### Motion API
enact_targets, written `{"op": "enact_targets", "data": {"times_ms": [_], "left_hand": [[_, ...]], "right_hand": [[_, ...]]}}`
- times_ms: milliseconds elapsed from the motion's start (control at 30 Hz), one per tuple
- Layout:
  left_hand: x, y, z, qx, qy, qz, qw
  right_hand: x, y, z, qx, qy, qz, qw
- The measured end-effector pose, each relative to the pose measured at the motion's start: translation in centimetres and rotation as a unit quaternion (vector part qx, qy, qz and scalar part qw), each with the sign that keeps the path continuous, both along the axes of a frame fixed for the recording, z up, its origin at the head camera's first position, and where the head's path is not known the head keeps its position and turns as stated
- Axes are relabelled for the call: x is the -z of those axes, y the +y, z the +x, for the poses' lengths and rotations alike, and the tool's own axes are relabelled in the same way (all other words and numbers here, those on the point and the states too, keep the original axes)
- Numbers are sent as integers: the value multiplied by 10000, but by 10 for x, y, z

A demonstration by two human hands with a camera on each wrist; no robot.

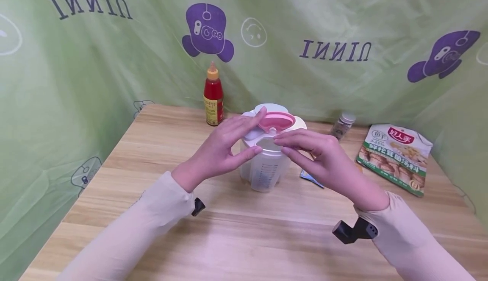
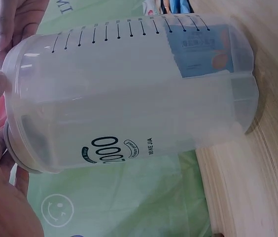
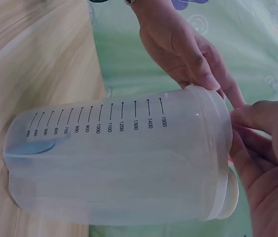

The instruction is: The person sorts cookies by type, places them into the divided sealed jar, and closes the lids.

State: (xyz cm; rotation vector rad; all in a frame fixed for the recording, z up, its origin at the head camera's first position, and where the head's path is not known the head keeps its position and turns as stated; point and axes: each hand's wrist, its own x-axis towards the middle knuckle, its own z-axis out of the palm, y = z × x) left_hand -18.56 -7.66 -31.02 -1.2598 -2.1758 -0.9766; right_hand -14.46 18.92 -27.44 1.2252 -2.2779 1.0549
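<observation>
A tall translucent measuring canister (image 1: 265, 173) with a white lid stands upright on the wooden table. A pink-lined flap (image 1: 277, 121) is raised on the lid, behind a pale front opening (image 1: 268, 143). My left hand (image 1: 225, 147) touches the lid's left side, fingers stretched out and thumb at the front rim. On the right, my right hand (image 1: 322, 156) has its fingertips and thumb at the rim by that opening. Printed volume marks (image 3: 99, 118) run along the canister's side. A blue patch (image 2: 198, 52) shows through its wall.
Behind and to the left stands a red sauce bottle (image 1: 213, 98) with a yellow cap. A small shaker jar (image 1: 344, 124) and a printed food pouch (image 1: 394, 156) are to the right. Part of a blue packet (image 1: 310, 178) lies beside the canister. Green printed cloth (image 1: 152, 60) hangs behind the table.
</observation>
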Motion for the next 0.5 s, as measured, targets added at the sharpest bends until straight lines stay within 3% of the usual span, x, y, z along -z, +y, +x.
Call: {"op": "enact_targets", "data": {"times_ms": [167, 500], "left_hand": [[1, -1, -1, -16, 32, 36, 10000], [1, -1, -1, -36, 24, -7, 10000]], "right_hand": [[-2, 6, 2, 158, -320, -638, 9973], [10, 39, 1, 1181, -635, -1465, 9801]]}}
